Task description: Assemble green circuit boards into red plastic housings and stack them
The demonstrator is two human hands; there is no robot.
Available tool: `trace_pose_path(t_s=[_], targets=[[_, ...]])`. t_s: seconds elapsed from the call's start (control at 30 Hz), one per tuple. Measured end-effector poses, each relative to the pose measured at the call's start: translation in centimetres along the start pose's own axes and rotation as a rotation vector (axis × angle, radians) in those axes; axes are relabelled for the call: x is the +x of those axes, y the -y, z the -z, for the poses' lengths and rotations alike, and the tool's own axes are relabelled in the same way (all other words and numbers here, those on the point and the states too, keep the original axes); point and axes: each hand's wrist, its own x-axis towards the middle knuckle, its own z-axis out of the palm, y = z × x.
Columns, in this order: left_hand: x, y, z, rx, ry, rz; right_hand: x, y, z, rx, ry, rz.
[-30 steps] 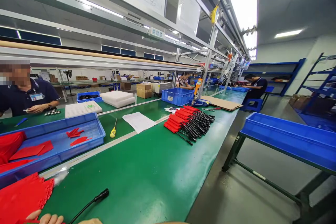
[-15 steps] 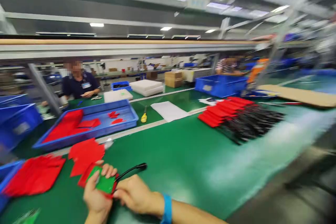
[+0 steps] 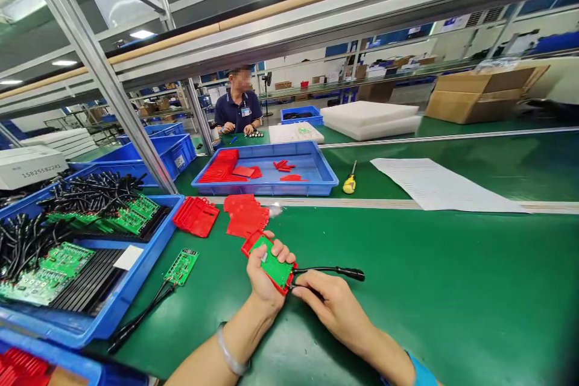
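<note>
My left hand is wrapped round a red plastic case with a green circuit board seated in it. A black cable runs from the case's right end to a black connector. At that same end my right hand pinches a second black cable by the case edge; its far part is hidden behind the fingers. Left of the hands lies another circuit board with black cables attached. Behind the hands, flat red panels and red case pieces lie on the green table.
A blue tray with red parts stands at the back. At left, a blue bin holds several boards with black cables. A yellow screwdriver and paper sheets lie farther back. A metal post rises at left; a co-worker sits opposite.
My view has swung left, bringing the bin of boards into sight and taking the pile of red and black pieces out of it. Both hands keep holding the case and cable.
</note>
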Motion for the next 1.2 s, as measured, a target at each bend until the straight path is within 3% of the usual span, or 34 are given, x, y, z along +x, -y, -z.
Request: trace_pose_path(t_s=[0.1, 0.17, 0.5, 0.57, 0.77, 0.87, 0.97, 1.2], targets=[[-0.1, 0.1, 0.2, -0.026, -0.005, 0.033, -0.2, -0.1, 0.5, -0.175, 0.007, 0.149], [-0.2, 0.0, 0.2, -0.027, -0.019, 0.036, -0.4, -0.1, 0.6, -0.223, 0.030, 0.161], [-0.2, -0.3, -0.1, -0.023, -0.033, 0.006, -0.3, 0.5, 0.7, 0.064, 0.094, -0.067], [-0.3, -0.2, 0.0, 0.001, -0.054, 0.013, -0.3, 0.6, 0.6, 0.050, 0.043, -0.034], [-0.5, 0.3, 0.3, -0.005, -0.035, -0.017, -0.8, 0.4, -0.1, -0.250, -0.217, 0.296], [-0.6, 0.3, 0.3, -0.035, -0.037, -0.018, -0.7, 0.4, -0.4, -0.257, -0.251, 0.321], [-0.7, 0.3, 0.1, -0.061, -0.018, -0.018, -0.6, 0.5, -0.8, -0.105, -0.211, 0.200], [-1.3, -0.2, -1.3, -0.053, 0.049, -0.099, -0.6, 1.8, -1.4, 0.730, 0.062, -0.456]])
